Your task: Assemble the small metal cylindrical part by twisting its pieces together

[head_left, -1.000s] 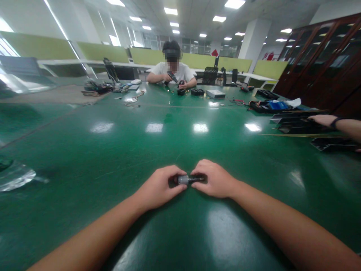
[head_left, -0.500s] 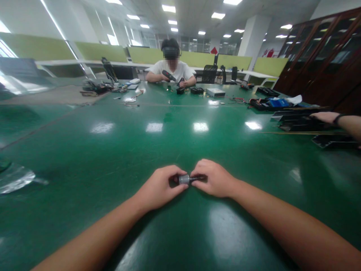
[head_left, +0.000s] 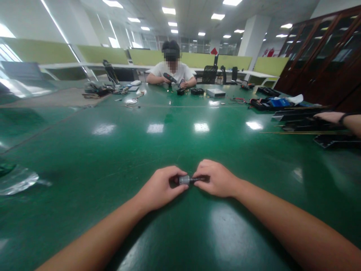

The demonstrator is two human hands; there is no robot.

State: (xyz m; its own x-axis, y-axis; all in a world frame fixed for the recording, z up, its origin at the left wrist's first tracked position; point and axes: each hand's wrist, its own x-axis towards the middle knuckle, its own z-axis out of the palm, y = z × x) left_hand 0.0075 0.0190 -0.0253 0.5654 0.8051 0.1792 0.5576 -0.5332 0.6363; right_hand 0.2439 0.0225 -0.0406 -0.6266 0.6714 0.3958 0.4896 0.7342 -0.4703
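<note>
My left hand [head_left: 162, 189] is closed around a small silver cylinder [head_left: 184, 180] that looks like a little motor. From its right end sticks out a thin dark rod [head_left: 194, 179], in line with it. My right hand [head_left: 217, 178] pinches that rod between thumb and fingers, a short gap from the cylinder. Both pieces lie level just above or on the green table [head_left: 172, 150]; I cannot tell whether they touch it. The left end of the cylinder is hidden in my left hand.
Across the table a person [head_left: 171, 69] holds a power drill [head_left: 169, 78]. At the right edge another person's hand [head_left: 328, 116] rests on black metal parts [head_left: 299, 124], near thin brass-coloured rods [head_left: 304, 132]. A clear plastic bag [head_left: 19, 182] lies left; a toolbox [head_left: 276, 103] sits far right.
My right hand has shifted very slightly right, and a little more of the dark rod shows beside the cylinder. My left hand keeps its hold. The person opposite has moved slightly.
</note>
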